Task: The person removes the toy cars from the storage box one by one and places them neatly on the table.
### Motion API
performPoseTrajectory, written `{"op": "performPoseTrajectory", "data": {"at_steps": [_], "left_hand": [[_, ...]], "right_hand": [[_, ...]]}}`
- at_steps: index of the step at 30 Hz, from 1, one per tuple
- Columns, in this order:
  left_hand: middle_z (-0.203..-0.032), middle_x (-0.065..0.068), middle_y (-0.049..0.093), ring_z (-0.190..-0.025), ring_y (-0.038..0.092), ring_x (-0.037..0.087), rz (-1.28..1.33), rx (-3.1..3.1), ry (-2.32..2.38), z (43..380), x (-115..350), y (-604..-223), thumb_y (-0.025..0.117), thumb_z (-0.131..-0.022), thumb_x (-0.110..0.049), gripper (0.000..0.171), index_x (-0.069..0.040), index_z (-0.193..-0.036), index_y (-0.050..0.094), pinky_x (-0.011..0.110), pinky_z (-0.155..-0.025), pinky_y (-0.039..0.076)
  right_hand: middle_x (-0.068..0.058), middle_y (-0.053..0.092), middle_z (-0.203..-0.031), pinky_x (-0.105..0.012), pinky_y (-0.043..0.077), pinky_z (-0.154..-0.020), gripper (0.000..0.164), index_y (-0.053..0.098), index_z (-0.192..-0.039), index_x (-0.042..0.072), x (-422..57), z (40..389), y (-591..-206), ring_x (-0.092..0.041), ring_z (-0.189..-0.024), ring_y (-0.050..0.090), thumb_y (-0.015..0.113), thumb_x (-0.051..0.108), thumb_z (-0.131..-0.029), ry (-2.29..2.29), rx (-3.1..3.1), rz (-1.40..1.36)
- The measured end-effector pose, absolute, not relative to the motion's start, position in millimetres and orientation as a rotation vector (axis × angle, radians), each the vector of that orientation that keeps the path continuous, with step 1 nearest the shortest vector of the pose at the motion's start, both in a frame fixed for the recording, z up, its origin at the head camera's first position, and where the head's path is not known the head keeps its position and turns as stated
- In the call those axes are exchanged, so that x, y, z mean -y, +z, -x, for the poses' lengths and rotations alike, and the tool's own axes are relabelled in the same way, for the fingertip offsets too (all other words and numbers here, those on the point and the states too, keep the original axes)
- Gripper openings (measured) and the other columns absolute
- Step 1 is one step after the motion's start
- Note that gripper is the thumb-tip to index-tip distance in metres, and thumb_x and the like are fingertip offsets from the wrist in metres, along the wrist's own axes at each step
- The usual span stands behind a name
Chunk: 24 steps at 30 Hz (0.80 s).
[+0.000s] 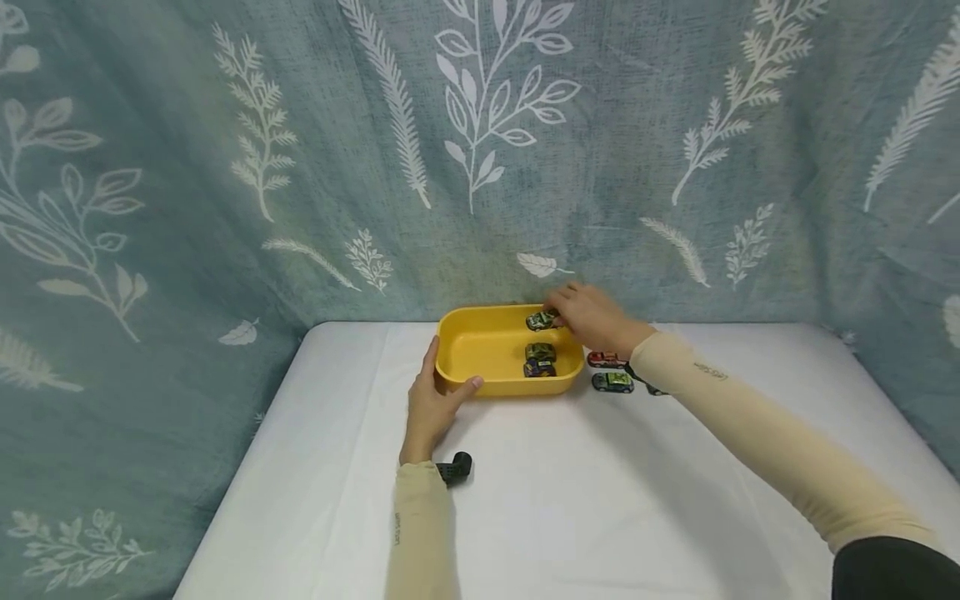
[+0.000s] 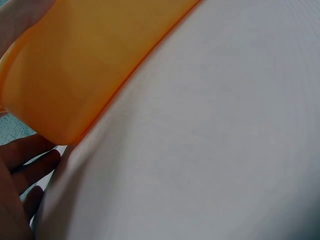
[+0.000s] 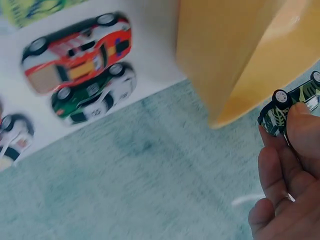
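Note:
A yellow plastic bin [image 1: 480, 388] stands at the back of the table. My left hand [image 1: 431, 408] holds its front left corner, thumb on the front rim and fingers along the left side. In the left wrist view the fingers [image 2: 25, 172] lie by the bin's orange-looking wall [image 2: 95, 65]. Over the bin's back right part, my right hand [image 1: 592, 317] pinches a dark green patterned toy car [image 3: 287, 107] between thumb and fingers. Inside the bin lie a green toy car [image 1: 540, 352] and a dark blue toy car [image 1: 539, 368].
Right of the bin, a red-orange toy car [image 3: 80, 55], a green-and-white toy car [image 3: 97, 95] and a yellow-green toy car [image 1: 612, 382] lie on the white tablecloth [image 1: 555, 500]. A white car [image 3: 15, 137] is partly visible. A leaf-patterned curtain [image 1: 615, 208] hangs behind the bin.

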<state>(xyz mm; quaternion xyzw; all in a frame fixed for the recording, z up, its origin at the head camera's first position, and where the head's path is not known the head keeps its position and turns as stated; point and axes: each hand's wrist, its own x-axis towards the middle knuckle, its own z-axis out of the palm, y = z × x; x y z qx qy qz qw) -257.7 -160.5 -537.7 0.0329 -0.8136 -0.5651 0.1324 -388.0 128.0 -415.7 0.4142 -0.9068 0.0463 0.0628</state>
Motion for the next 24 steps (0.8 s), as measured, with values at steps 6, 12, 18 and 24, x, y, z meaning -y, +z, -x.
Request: {"op": "performPoseTrajectory", "data": {"at_steps": [6,12,18,24], "left_hand": [[-0.174,0.001,0.033,-0.158,0.037,0.021,-0.110,2.380,-1.643,259.3,162.5,-536.5,0.088,-0.084,-0.053,0.110,-0.039,-0.170,0.022,0.038,-0.131,0.033],[-0.172,0.002,0.036,-0.157,0.039,0.022,-0.115,2.375,-1.623,258.7,163.9,-535.9,0.089,-0.083,-0.052,0.109,-0.039,-0.169,0.022,0.039,-0.131,0.033],[-0.172,0.003,0.036,-0.156,0.040,0.022,-0.102,2.376,-1.626,260.6,163.1,-538.6,0.088,-0.084,-0.052,0.109,-0.038,-0.170,0.022,0.038,-0.130,0.035],[-0.172,0.002,0.036,-0.156,0.041,0.021,-0.095,2.374,-1.637,260.5,161.9,-540.4,0.088,-0.085,-0.051,0.108,-0.038,-0.170,0.022,0.038,-0.130,0.035]], "right_hand": [[-0.016,0.073,-0.122,-0.054,0.056,-0.099,0.022,0.068,-0.126,0.002,-151.0,386.3,-402.6,-0.037,-0.113,0.063,0.065,0.007,-0.105,0.150,2.730,-1.258],[-0.016,0.074,-0.121,-0.052,0.056,-0.093,0.021,0.069,-0.124,0.002,-182.3,391.0,-386.4,-0.036,-0.107,0.062,0.066,0.004,-0.103,0.121,2.774,-1.209],[-0.017,0.074,-0.114,-0.051,0.055,-0.085,0.020,0.070,-0.120,0.003,-228.8,393.4,-382.1,-0.034,-0.098,0.062,0.070,0.002,-0.100,0.050,2.811,-1.135],[-0.019,0.073,-0.119,-0.057,0.057,-0.085,0.024,0.070,-0.123,0.002,-273.1,394.9,-390.1,-0.040,-0.103,0.064,0.072,0.001,-0.098,-0.041,2.877,-1.047]]}}
